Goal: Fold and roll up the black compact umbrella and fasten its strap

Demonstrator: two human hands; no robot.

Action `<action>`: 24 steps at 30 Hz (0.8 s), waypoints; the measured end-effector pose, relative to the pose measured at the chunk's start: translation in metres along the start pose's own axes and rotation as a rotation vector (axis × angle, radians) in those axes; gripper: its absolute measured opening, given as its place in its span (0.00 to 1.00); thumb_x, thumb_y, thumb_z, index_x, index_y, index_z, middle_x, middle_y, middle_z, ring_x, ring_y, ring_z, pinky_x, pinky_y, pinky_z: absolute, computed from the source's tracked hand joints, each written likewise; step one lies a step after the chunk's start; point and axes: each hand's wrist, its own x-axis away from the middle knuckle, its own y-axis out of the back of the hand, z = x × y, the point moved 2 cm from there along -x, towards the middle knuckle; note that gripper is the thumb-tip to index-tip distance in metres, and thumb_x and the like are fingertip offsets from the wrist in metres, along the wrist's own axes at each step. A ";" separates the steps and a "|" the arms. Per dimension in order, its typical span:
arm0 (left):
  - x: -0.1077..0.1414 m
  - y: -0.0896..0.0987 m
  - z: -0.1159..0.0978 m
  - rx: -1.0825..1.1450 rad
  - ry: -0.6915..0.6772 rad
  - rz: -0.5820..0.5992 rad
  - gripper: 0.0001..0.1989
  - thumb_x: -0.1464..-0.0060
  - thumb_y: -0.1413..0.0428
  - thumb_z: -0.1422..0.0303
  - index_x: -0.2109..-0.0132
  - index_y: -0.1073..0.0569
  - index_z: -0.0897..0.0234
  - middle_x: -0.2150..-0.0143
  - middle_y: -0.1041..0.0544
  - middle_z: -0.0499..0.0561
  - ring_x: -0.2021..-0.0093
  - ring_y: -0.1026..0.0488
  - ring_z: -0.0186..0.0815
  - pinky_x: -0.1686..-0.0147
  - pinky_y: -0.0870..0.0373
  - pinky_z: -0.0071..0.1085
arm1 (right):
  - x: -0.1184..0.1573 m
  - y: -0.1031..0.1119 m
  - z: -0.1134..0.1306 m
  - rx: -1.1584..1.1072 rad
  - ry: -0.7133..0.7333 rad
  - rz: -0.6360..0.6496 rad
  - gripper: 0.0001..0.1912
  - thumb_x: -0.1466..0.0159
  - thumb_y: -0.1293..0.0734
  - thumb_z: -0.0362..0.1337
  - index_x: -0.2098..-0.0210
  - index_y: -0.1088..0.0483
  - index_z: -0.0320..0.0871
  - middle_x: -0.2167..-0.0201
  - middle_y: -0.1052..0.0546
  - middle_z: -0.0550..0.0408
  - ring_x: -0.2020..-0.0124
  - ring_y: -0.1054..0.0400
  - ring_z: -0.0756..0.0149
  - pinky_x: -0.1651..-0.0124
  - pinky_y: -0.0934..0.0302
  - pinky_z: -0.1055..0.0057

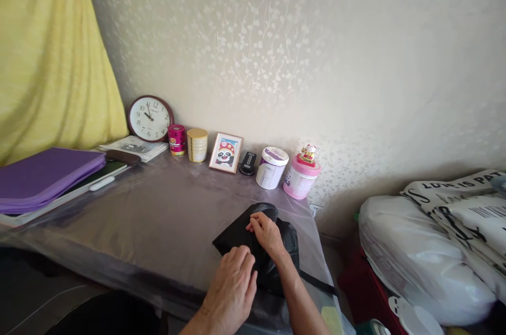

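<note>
A pale wall with a leafy white pattern [375,60] filled the far side of my view, and below it spread the table under a shiny grey-brown cover [158,208]. A bulging white plastic bag [419,266] sat off to the right, beyond the table.

Then the busy spot: a limp black fabric piece, pouch-like and creased [237,229], lay on the table's near right part, and both hands were at it! The left hand [235,277] was nearer, fingers curled under; from my remote seat I couldn't tell whether it grasped anything. The right hand [266,232], just beyond, had its fingers bent over the fabric, a pinch hidden from me if there was one.

Farther back stood a pink lidded tub [299,183] with a small red-and-white cat figurine [307,154] perched on top. A thin black strap [319,283] ran to the right edge.

My worry: that cover looked slick, so a hard pull rightward could have slid the fabric off; a far-reaching flick could have toppled the figurine.

One fabric corner pointed left, the strap side right; with arms across it, I couldn't settle its long axis.
</note>
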 end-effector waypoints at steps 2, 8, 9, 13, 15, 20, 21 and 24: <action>-0.001 -0.009 -0.003 0.016 -0.097 0.028 0.22 0.47 0.56 0.71 0.44 0.38 0.61 0.40 0.39 0.54 0.42 0.41 0.43 0.42 0.45 0.43 | 0.002 0.000 0.001 0.036 0.033 0.005 0.11 0.38 0.44 0.36 0.65 0.30 0.47 0.73 0.22 0.61 0.70 0.28 0.69 0.66 0.39 0.74; -0.003 -0.033 0.004 -0.076 0.068 0.225 0.43 0.62 0.52 0.81 0.36 0.52 0.60 0.33 0.54 0.56 0.35 0.56 0.49 0.39 0.52 0.49 | 0.020 0.002 0.008 0.053 0.208 0.080 0.13 0.36 0.43 0.37 0.60 0.28 0.50 0.68 0.21 0.60 0.63 0.29 0.67 0.57 0.38 0.71; -0.003 -0.035 0.004 -0.097 0.082 0.236 0.43 0.62 0.53 0.81 0.36 0.51 0.62 0.34 0.52 0.58 0.35 0.55 0.49 0.39 0.52 0.48 | 0.026 0.003 0.009 0.060 0.261 0.083 0.13 0.36 0.43 0.38 0.59 0.28 0.50 0.67 0.21 0.59 0.62 0.30 0.66 0.56 0.38 0.69; -0.004 -0.045 0.006 -0.188 0.066 0.174 0.39 0.60 0.55 0.82 0.37 0.48 0.67 0.36 0.47 0.60 0.37 0.50 0.48 0.40 0.48 0.48 | 0.046 0.005 0.005 0.067 0.468 0.042 0.14 0.34 0.44 0.37 0.57 0.28 0.47 0.63 0.23 0.54 0.57 0.32 0.65 0.50 0.39 0.65; -0.004 -0.048 0.005 -0.226 0.054 0.136 0.38 0.59 0.56 0.83 0.37 0.49 0.67 0.36 0.46 0.60 0.37 0.49 0.48 0.41 0.47 0.49 | 0.047 0.005 -0.003 0.081 0.534 0.023 0.14 0.34 0.44 0.35 0.56 0.29 0.46 0.60 0.23 0.53 0.52 0.34 0.64 0.47 0.41 0.63; -0.006 -0.047 0.003 -0.265 0.095 0.198 0.45 0.65 0.53 0.84 0.36 0.54 0.66 0.35 0.50 0.62 0.37 0.49 0.50 0.42 0.46 0.49 | 0.015 0.007 -0.031 0.231 0.542 -0.033 0.14 0.34 0.44 0.35 0.55 0.29 0.45 0.55 0.25 0.52 0.46 0.38 0.61 0.41 0.51 0.52; -0.006 -0.046 0.002 -0.258 0.100 0.211 0.47 0.66 0.53 0.84 0.36 0.55 0.66 0.35 0.51 0.62 0.37 0.50 0.50 0.42 0.46 0.49 | 0.006 0.008 -0.037 0.255 0.522 -0.044 0.14 0.34 0.44 0.36 0.55 0.29 0.45 0.55 0.25 0.52 0.46 0.38 0.60 0.40 0.52 0.51; -0.005 -0.047 0.003 -0.231 0.110 0.220 0.49 0.68 0.52 0.84 0.35 0.57 0.65 0.34 0.53 0.61 0.37 0.50 0.50 0.42 0.46 0.48 | -0.022 0.011 -0.052 0.284 0.463 -0.075 0.15 0.34 0.45 0.36 0.56 0.29 0.45 0.55 0.24 0.52 0.46 0.38 0.60 0.41 0.51 0.53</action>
